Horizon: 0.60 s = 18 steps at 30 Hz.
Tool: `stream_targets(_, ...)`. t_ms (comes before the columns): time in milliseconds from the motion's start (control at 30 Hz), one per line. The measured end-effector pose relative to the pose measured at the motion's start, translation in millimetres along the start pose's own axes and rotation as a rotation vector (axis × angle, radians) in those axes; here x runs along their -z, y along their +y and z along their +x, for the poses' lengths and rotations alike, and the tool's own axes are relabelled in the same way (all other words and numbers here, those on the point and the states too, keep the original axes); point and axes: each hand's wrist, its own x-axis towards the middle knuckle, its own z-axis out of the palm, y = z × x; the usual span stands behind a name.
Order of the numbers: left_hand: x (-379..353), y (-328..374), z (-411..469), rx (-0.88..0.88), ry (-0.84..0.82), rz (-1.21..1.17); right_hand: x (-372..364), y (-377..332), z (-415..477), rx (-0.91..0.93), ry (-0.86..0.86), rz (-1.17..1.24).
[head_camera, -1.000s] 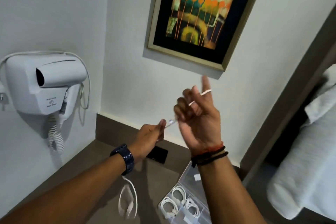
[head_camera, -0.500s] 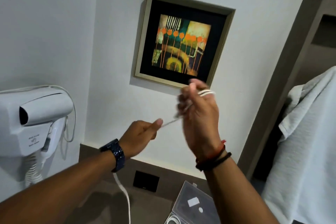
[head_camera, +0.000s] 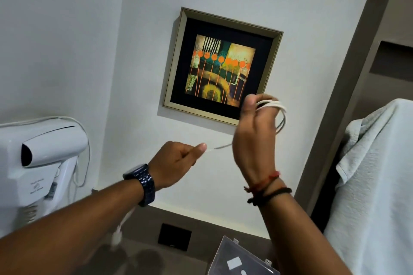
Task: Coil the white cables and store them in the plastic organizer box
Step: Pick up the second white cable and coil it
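My right hand is raised in front of the framed picture, and several loops of a white cable are wound around its fingers. A taut stretch of the same cable runs left to my left hand, which pinches it between thumb and forefinger. The cable's free end with its white plug hangs blurred below my left wrist. Only the open clear lid of the plastic organizer box shows at the bottom edge; its compartments are out of view.
A white wall-mounted hair dryer with a coiled cord is at the left. A framed picture hangs on the wall ahead. A black socket plate sits in the brown backsplash. A grey-white towel hangs at the right.
The view has tilted upward, so the box's compartments have dropped out of sight. My right hand has turned and more loops of cable lie around its fingers; the hanging tail is shorter.
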Motion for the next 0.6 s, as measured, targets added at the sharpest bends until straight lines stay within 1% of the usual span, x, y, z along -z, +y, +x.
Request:
stream_targets(33,3,3,1,-0.039,0.025,0.026,-1,10,-2,0.062,-0.031,-0.439)
stream_targets(67,7,7,4,-0.075,0.054,0.054,-4,23,-10,0.066,-0.149,-0.793)
stream_targets(100,11,11,7,-0.102,0.075,0.087,-8,35,-21,0.017,-0.274,-0.981)
stream_targets(133,15,13,10,-0.122,0.079,0.124,-11,45,-32,-0.058,-0.361,-0.993)
stream_targets(167,17,15,11,-0.137,0.067,0.156,-13,54,-40,-0.144,-0.409,-0.924)
stream_targets(200,18,16,11,-0.144,0.047,0.179,-15,59,-45,-0.244,-0.431,-0.81)
stream_targets(233,18,15,10,-0.146,0.028,0.194,-15,63,-43,-0.359,-0.409,-0.672)
stream_targets(267,17,14,7,-0.148,0.014,0.202,-13,68,-38,-0.489,-0.318,-0.491)
stream_targets(333,16,9,-1,-0.164,-0.022,0.222,3,76,-19,-0.752,0.003,-0.11)
stream_targets(367,14,8,-6,-0.183,-0.052,0.245,15,81,-10,-0.847,0.122,0.051)
stream_targets(400,11,7,-12,-0.203,-0.09,0.271,24,86,-3,-0.897,0.181,0.14)
stream_targets(433,7,7,-16,-0.22,-0.125,0.294,28,91,0,-0.915,0.188,0.129)
stream_targets(467,3,8,-19,-0.232,-0.146,0.311,28,95,-2,-0.898,0.177,0.032)
stream_targets(500,-1,11,-20,-0.244,-0.153,0.317,23,96,-8,-0.84,0.148,-0.122)
stream_targets(533,-3,14,-18,-0.256,-0.147,0.318,16,95,-18,-0.738,0.08,-0.33)
stream_targets(567,-5,17,-16,-0.271,-0.126,0.322,10,89,-30,-0.606,-0.056,-0.535)
stream_targets(600,-4,20,-12,-0.28,-0.089,0.325,5,82,-41,-0.489,-0.244,-0.679)
